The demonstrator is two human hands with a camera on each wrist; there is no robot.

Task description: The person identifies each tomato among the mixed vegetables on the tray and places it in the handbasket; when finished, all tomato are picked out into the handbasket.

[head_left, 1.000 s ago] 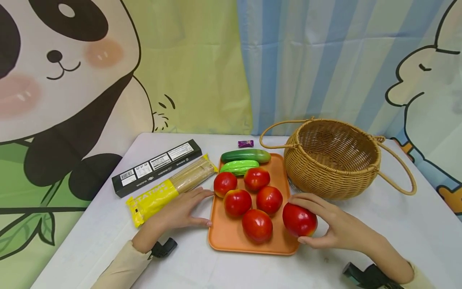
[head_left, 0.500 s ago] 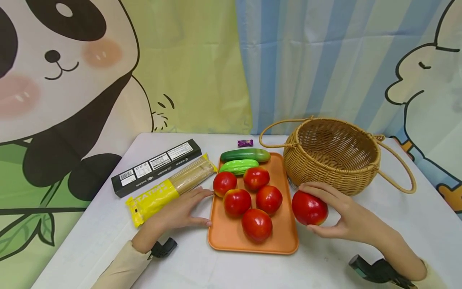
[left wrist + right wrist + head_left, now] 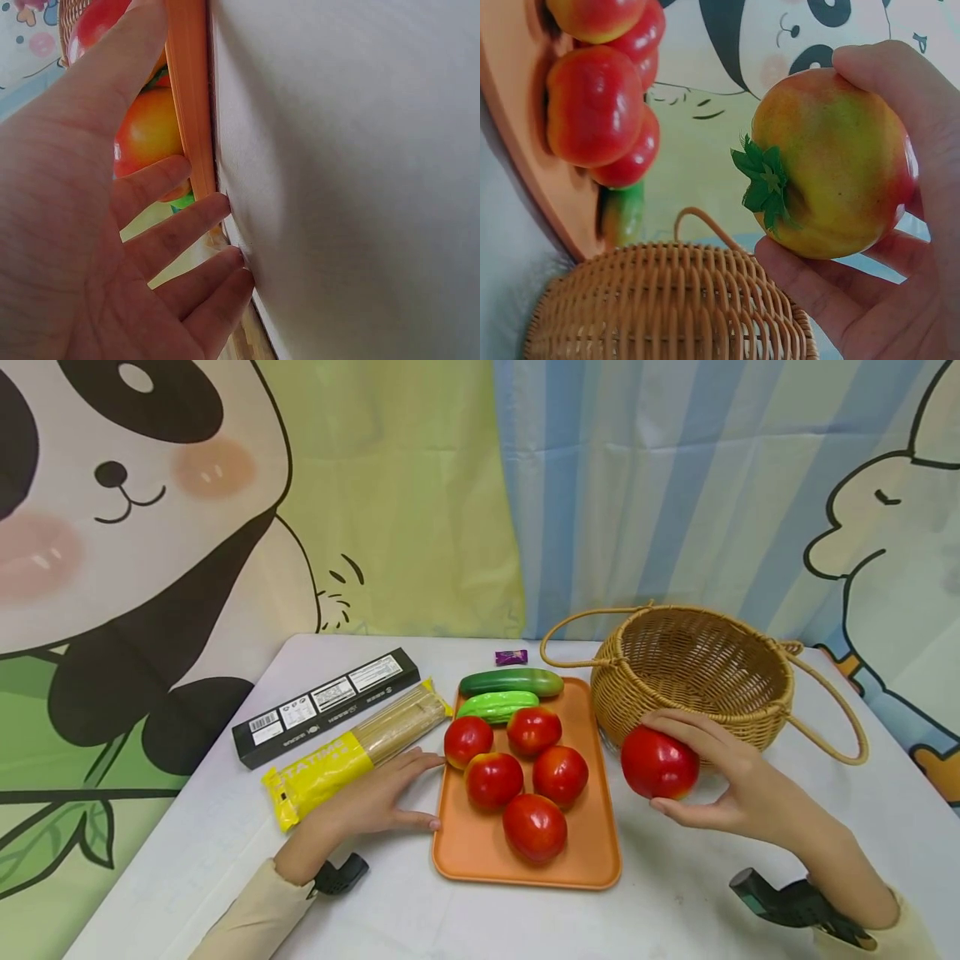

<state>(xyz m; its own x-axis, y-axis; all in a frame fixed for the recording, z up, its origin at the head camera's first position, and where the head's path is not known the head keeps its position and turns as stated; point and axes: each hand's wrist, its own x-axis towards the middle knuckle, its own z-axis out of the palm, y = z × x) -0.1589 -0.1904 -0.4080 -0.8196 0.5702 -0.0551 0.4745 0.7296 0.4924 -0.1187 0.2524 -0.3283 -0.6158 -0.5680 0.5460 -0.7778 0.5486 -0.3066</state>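
My right hand (image 3: 731,777) grips a red tomato (image 3: 658,763) off the tray's right side, in front of the wicker basket (image 3: 690,727). In the right wrist view this tomato (image 3: 832,165) shows a yellow-green end with a green leafy calyx, thumb and fingers round it. Several more tomatoes (image 3: 535,828) lie on the orange tray (image 3: 487,864). My left hand (image 3: 375,797) rests beside the tray's left edge, fingers spread and holding nothing. In the left wrist view its fingertips (image 3: 217,204) are right at the tray's rim (image 3: 191,90).
At the tray's far end lie a dark green cucumber (image 3: 512,682) and a lighter green ridged vegetable (image 3: 497,707). Left of it are a yellow noodle packet (image 3: 322,777) and a long black box (image 3: 326,708). A small purple packet (image 3: 511,657) lies behind. The basket's looped handles (image 3: 840,727) stick out sideways.
My right hand has carried the tomato from over the tray's right edge, rightward and away from me, to the front of the basket. My left hand stays in place.
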